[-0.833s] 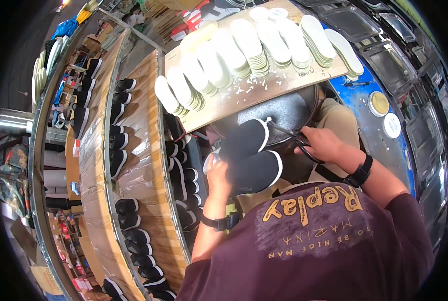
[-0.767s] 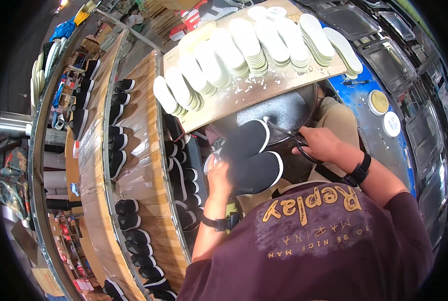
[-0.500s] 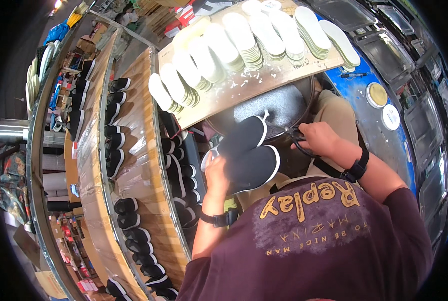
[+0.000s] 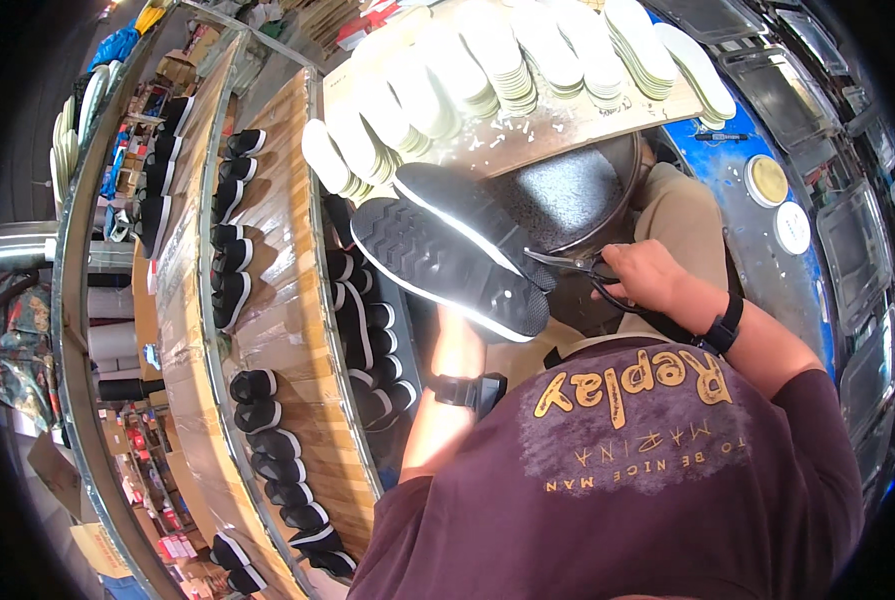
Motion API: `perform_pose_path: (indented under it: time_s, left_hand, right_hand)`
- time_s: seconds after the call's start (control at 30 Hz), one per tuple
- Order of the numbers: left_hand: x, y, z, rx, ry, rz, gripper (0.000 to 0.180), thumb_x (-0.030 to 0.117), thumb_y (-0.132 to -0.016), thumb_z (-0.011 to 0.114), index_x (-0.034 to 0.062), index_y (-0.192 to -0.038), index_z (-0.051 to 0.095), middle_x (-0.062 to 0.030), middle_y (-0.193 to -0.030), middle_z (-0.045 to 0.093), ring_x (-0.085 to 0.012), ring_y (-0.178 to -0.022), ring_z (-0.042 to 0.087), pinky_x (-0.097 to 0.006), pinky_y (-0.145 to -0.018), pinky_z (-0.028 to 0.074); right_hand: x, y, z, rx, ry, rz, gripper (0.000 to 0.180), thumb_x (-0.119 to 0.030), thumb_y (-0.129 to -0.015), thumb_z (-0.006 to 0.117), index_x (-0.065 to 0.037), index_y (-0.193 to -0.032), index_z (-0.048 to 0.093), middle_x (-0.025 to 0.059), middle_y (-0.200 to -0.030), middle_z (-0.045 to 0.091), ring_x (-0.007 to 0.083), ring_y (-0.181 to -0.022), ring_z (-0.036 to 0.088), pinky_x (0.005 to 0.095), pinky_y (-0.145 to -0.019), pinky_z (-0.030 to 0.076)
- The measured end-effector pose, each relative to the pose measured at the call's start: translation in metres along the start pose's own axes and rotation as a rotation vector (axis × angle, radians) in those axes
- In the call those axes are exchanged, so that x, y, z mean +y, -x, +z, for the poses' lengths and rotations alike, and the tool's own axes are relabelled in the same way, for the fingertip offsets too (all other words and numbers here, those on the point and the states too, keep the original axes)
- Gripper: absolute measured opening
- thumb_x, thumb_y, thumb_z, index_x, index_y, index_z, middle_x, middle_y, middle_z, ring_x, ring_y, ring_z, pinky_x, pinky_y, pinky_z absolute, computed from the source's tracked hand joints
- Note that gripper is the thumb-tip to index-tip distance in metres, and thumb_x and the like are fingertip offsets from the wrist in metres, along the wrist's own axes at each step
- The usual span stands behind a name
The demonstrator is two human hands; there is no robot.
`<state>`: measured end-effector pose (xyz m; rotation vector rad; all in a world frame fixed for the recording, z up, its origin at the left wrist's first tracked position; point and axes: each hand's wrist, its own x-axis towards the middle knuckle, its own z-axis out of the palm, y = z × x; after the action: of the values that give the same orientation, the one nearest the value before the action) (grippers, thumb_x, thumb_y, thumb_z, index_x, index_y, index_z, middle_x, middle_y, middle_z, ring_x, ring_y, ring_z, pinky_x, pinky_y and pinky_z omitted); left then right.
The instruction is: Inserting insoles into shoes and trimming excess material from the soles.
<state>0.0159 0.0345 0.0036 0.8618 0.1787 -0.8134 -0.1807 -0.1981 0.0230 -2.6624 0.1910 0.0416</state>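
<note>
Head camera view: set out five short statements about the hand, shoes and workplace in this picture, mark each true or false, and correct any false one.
1. The nearer black shoe shows its upper. False: the nearer black shoe shows its patterned sole.
2. The right hand holds scissors. True.
3. White insoles lie in stacks on a board. True.
4. The marker pen lies among the insoles. False: the marker pen lies on the blue surface.
5. Dark wristbands show on both arms. True.
</note>
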Motion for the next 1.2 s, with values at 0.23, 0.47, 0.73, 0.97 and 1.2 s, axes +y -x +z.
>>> perform_pose_path:
  time_s: [0.23,0.47,0.73,0.97,1.2]
  left_hand:
    - [-0.010,-0.037,0.001,0.089,-0.075,0.104,0.016,0.007,-0.088,0.057,-0.0020,-0.100,0.063,-0.0104,-0.087,0.067,-0.0206,-0.073,0.066,-0.033,-0.066,0.055]
    - [-0.030,-0.065,0.025,0.116,-1.793,0.767,0.026,0.018,-0.085,0.061,-0.0055,-0.096,0.065,-0.0234,-0.089,0.067,-0.0356,-0.084,0.066,-0.043,-0.075,0.052]
    - [-0.056,-0.013,0.031,-0.334,-2.190,0.614,0.044,0.044,-0.069,0.077,0.0030,-0.078,0.066,-0.0153,-0.080,0.065,-0.0301,-0.081,0.066,-0.039,-0.072,0.052]
    - [0.034,0.077,-0.029,0.083,-2.033,1.029,0.043,0.046,-0.064,0.078,0.0060,-0.069,0.063,-0.0097,-0.069,0.061,-0.0293,-0.068,0.063,-0.042,-0.063,0.051]
    - [0.189,0.230,-0.159,1.318,-2.126,0.561,0.047,0.051,-0.079,0.067,0.0047,-0.074,0.067,-0.0159,-0.080,0.066,-0.0334,-0.079,0.064,-0.045,-0.069,0.050]
  right_hand:
    - [0.009,0.007,-0.010,0.083,-0.028,0.085,0.051,-0.052,-0.075,0.072,-0.004,-0.080,0.055,0.0153,-0.067,0.061,0.0380,-0.066,0.062,0.0462,-0.059,0.048]
    - [0.040,0.038,-0.001,0.198,-0.135,0.303,0.048,-0.044,-0.076,0.075,-0.002,-0.080,0.053,0.0207,-0.074,0.061,0.0416,-0.072,0.060,0.0475,-0.062,0.045]
    - [0.044,0.053,0.007,0.122,-0.116,0.346,0.041,-0.038,-0.077,0.074,-0.002,-0.087,0.059,0.0210,-0.076,0.062,0.0416,-0.074,0.060,0.0466,-0.065,0.046]
    - [0.052,0.036,0.016,-0.025,-0.019,0.289,0.042,-0.039,-0.081,0.071,0.000,-0.091,0.059,0.0224,-0.078,0.064,0.0431,-0.076,0.062,0.0477,-0.066,0.046]
    - [0.034,0.015,0.025,0.002,-0.063,0.121,0.039,-0.031,-0.078,0.076,0.001,-0.088,0.056,0.0214,-0.073,0.062,0.0426,-0.072,0.061,0.0453,-0.063,0.046]
